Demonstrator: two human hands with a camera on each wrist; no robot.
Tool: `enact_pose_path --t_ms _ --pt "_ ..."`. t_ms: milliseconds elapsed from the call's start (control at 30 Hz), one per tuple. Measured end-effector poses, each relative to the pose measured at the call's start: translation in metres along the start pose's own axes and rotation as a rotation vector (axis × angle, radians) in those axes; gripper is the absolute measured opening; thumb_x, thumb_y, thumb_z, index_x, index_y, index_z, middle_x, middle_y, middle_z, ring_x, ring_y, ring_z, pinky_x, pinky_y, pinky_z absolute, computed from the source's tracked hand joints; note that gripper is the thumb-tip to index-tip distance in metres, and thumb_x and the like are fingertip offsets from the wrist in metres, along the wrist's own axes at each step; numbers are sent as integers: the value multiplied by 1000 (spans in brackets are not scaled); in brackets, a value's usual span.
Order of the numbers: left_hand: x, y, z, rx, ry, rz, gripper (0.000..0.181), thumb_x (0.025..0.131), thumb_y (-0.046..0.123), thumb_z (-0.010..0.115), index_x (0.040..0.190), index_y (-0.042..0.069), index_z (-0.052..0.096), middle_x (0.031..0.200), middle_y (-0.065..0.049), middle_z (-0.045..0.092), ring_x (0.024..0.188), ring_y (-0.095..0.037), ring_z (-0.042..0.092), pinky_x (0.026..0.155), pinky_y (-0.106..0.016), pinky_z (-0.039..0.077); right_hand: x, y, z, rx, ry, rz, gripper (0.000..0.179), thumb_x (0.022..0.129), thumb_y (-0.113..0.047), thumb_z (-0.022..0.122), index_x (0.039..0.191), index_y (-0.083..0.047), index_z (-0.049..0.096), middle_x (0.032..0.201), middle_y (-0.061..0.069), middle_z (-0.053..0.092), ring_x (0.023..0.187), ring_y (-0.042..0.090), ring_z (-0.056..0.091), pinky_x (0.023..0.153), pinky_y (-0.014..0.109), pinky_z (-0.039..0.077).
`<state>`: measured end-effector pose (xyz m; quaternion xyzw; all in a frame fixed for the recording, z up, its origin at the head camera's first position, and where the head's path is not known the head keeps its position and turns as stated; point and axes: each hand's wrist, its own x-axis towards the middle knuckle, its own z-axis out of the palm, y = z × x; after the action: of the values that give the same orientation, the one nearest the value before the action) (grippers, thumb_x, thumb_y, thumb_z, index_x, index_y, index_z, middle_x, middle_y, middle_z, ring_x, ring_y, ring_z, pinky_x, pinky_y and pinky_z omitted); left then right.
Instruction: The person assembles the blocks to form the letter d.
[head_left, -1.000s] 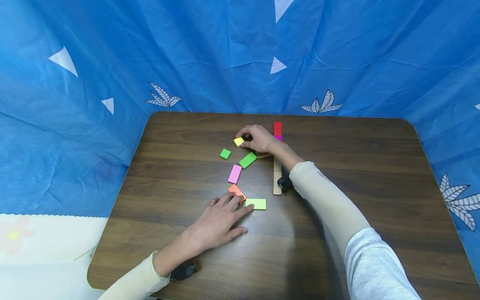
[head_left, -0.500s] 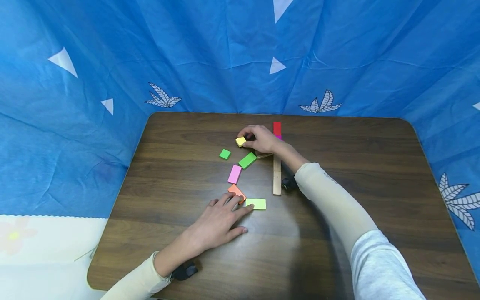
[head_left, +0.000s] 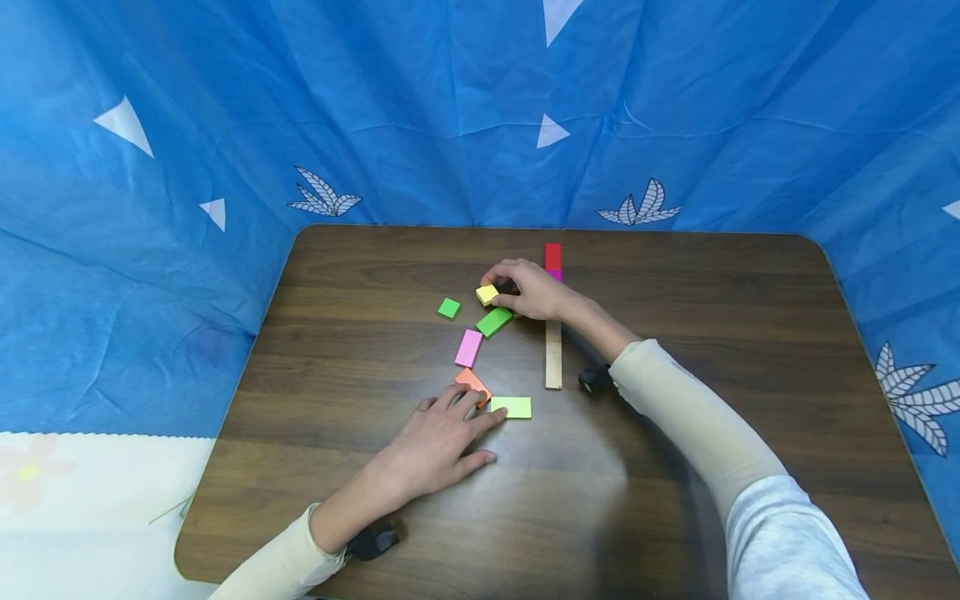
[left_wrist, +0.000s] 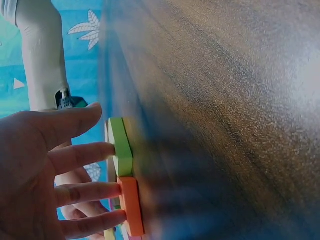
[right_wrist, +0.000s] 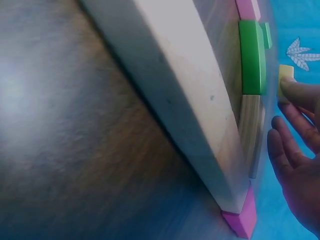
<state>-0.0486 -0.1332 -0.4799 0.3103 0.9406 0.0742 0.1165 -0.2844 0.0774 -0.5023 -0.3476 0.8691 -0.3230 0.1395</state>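
My right hand [head_left: 531, 290] pinches a small yellow block [head_left: 487, 294] between thumb and fingers, just behind a longer green block [head_left: 493, 322]. In the right wrist view the yellow block [right_wrist: 285, 72] appears held off the table. My left hand [head_left: 438, 446] lies with fingers spread, their tips touching an orange block [head_left: 470, 382] and a light green block [head_left: 513, 407]. The left wrist view shows those fingertips against the light green block [left_wrist: 120, 145] and the orange block [left_wrist: 131, 207]. A pink block [head_left: 468, 348] lies between the orange and green ones, forming a curve.
A small green block [head_left: 449, 308] sits apart, left of the curve. Right of it runs a straight row: natural wood [head_left: 553, 358], magenta [head_left: 554, 275] and red [head_left: 552, 255] blocks. My right forearm and hand partly hide other wooden pieces. A blue curtain [head_left: 465, 108] hangs behind the table.
My right hand has carried the yellow block a little to the right and nearer to me, close to the longer green block. My left hand has stayed in place.
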Motion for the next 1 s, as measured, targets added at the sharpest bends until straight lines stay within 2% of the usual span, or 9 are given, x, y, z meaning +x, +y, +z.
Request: enact_pose_path --t_ms 167,467,767,1000 --pt "0 0 0 -1 -1 -3 60 100 58 70 154 34 59 151 1 55 146 -27 47 92 -58 59 -12 -2 -1 6 25 -23 34 104 -20 73 136 -10 69 137 10 70 126 29 61 115 51 47" --pt "1 1 1 -9 -4 -14 60 100 59 69 154 35 59 152 1 56 146 -27 46 94 -58 58 -32 -6 0 -11 23 -33 34 103 -23 75 136 -13 71 134 5 72 125 27 58 109 48 50" --pt "2 1 1 -7 -14 -20 59 101 60 68 155 35 59 152 1 55 146 -27 46 94 -59 58 -47 -10 -1 -14 20 -79 31 101 -22 78 131 -15 73 129 2 74 123 30 61 106 47 49" --pt "2 2 -1 -18 -21 -27 59 101 58 69 155 35 59 152 0 55 147 -28 46 94 -59 58 -64 -11 -1 -48 -8 -89 33 98 -21 81 129 -14 74 129 2 74 123 28 63 108 49 50"
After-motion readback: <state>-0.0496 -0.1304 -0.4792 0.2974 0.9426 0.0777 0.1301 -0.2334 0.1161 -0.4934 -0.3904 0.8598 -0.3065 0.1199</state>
